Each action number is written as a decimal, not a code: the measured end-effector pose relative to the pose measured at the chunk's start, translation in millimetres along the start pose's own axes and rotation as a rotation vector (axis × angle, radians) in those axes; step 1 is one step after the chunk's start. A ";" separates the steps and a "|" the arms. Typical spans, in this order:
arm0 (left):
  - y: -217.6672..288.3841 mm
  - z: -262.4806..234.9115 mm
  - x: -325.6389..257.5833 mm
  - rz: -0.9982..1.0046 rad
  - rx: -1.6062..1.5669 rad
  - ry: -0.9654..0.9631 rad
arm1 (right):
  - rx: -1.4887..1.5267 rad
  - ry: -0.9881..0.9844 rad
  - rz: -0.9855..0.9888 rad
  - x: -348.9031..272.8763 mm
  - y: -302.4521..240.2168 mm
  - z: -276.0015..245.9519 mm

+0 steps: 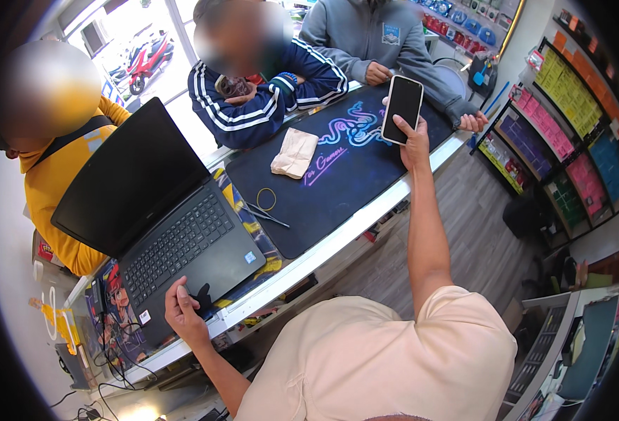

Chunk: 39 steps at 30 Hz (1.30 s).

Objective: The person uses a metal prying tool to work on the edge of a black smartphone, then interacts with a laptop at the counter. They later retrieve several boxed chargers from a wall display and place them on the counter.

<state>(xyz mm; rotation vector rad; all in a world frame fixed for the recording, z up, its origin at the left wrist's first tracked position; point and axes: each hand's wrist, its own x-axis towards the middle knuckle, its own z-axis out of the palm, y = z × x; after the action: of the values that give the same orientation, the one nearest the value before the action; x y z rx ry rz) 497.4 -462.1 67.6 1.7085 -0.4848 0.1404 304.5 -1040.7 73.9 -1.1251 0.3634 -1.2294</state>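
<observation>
My right hand (415,144) grips a smartphone (403,111) with a dark screen and a pale frame, held above the far right part of a black desk mat (344,203). My left hand (185,314) is at the front edge of an opened black laptop (186,245), fingers loosely apart and holding nothing. Whether it touches the laptop I cannot tell. The laptop's screen is dark. Between laptop and phone, a crumpled beige paper or cloth (294,153) lies on the mat. Nearer the laptop are metal tweezers (267,215) and a yellow rubber band (266,199).
Across the counter (386,195) are three people: one in a yellow hoodie (60,189), one leaning in a striped navy jacket (235,112), one in a grey hoodie (365,38). Black cables (116,358) trail by the laptop's left side. Colourful display racks (569,126) stand at right.
</observation>
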 end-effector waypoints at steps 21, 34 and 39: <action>-2.3 -2.2 -0.8 -0.003 0.004 -0.013 | 0.656 -0.281 0.171 -11.2 -20.2 -3.1; -2.0 -2.1 -0.5 -0.002 0.001 -0.022 | 0.479 -0.350 0.113 -5.8 -9.6 -13.4; -0.6 -1.0 -1.4 -0.001 0.001 -0.018 | 0.488 -0.268 0.150 -8.2 -12.9 -5.8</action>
<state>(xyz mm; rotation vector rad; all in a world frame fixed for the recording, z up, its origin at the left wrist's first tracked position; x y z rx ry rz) 496.5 -460.7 66.7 1.7121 -0.4974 0.1251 290.1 -1035.2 79.2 -0.8071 -0.0576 -0.9496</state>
